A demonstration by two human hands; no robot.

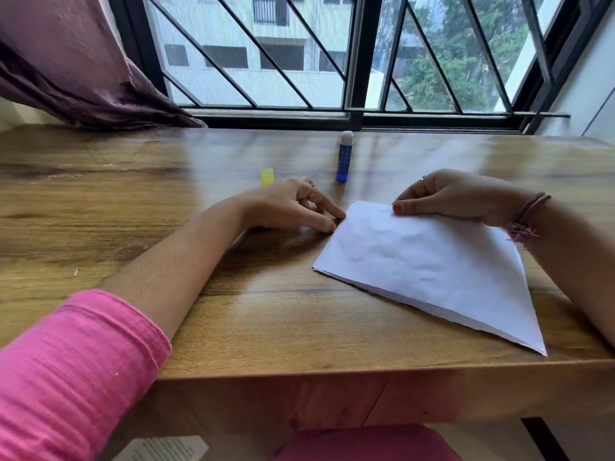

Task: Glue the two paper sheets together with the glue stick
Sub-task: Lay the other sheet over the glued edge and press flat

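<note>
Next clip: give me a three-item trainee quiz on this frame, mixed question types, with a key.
1. True or false: the glue stick stands upright with its cap on.
2. Which hand pinches the far edge of the paper sheets? A) left hand B) right hand
3. Fill in: the yellow cap stands on the table just behind the ____ hand.

Key: 1 false, the white glue tip is bare; 2 B; 3 left.

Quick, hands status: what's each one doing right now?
Left hand: open, fingertips touching the paper sheets' left corner, holding nothing.
Right hand: pinching the sheets' far edge.
</note>
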